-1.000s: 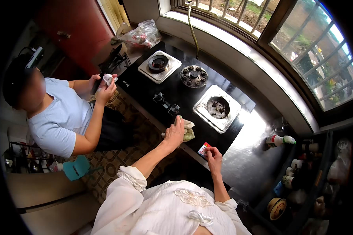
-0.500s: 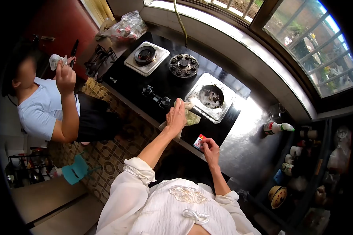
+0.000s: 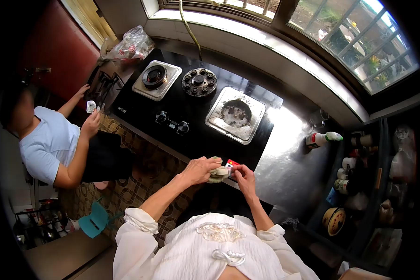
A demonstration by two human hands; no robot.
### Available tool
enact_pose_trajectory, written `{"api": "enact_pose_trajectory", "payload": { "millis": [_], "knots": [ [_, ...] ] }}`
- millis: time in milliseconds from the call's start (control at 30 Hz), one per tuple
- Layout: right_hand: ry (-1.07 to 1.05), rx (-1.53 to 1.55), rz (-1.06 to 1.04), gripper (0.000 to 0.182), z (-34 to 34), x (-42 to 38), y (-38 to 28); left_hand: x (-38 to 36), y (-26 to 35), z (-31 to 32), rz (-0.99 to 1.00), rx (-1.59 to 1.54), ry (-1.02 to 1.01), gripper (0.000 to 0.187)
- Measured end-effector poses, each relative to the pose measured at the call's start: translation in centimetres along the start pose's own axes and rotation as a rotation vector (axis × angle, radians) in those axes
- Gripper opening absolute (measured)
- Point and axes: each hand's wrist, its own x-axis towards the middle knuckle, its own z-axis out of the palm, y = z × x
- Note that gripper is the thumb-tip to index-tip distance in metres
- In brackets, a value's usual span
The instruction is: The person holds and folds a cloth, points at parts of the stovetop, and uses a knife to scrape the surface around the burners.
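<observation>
My left hand (image 3: 199, 171) is closed on a folded, pale greenish cleaning cloth (image 3: 218, 174) at the front edge of the black gas stove (image 3: 210, 148). Just right of it, my right hand (image 3: 245, 179) has its thumb and fingers pinched together, the tips at a red and white sticker (image 3: 232, 163) on the stove's front corner. What lies in that pinch I cannot tell. Behind my hands sits the right burner (image 3: 236, 113), its square metal tray stained and its bowl blackened. Two control knobs (image 3: 183, 127) are left of my hands.
A person in a light blue shirt (image 3: 51, 135) stands left, holding a crumpled white wad (image 3: 91, 106). A spray bottle (image 3: 323, 139) and a glass (image 3: 318, 118) stand on the steel counter (image 3: 284, 163). Jars fill the right shelf (image 3: 378, 186). A teal chair (image 3: 94, 219) is lower left.
My left hand has drawn the cloth back from beside the right burner to the front edge, near my right hand. The other person's raised hand has lowered, and their other arm reaches out.
</observation>
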Motion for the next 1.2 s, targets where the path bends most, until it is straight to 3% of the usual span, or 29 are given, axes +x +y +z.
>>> {"api": "enact_pose_trajectory", "payload": {
  "millis": [33,67,133,200,267,333,533,767,1200],
  "knots": [
    [0.039,-0.048,0.011,0.013,0.0,-0.5,-0.8,-0.6,-0.5,-0.4,-0.021,-0.054,0.013,0.044],
    [0.046,-0.039,0.012,0.013,0.1,-0.8,-1.4,-0.8,-0.8,-0.5,-0.027,-0.110,0.218,0.038],
    [0.312,-0.198,-0.281,0.015,0.4,-1.0,-2.9,0.5,1.1,-3.2,-0.123,-0.141,0.377,0.040],
    [0.311,-0.281,-0.299,0.025,0.1,-0.4,-4.1,2.5,1.5,-3.8,-0.179,-0.100,0.507,0.044],
    [0.325,-0.313,-0.349,0.029,0.0,1.0,-4.8,4.9,1.0,-3.5,-0.182,0.039,0.525,0.052],
    [0.376,-0.574,-0.526,0.036,-0.1,2.2,-5.2,7.2,0.4,-2.3,-0.187,0.112,0.537,0.054],
    [0.318,-0.740,-0.590,0.041,-0.8,4.2,-3.0,10.9,-2.8,1.4,-0.219,0.601,0.392,0.046],
    [0.335,-0.732,-0.573,0.042,-0.7,4.2,-2.5,12.6,-3.2,0.7,-0.264,0.539,0.483,0.043],
    [0.357,-0.726,-0.645,0.037,-0.3,4.2,-2.0,5.4,2.4,4.9,-0.258,0.337,0.502,0.051]
  ]
}}
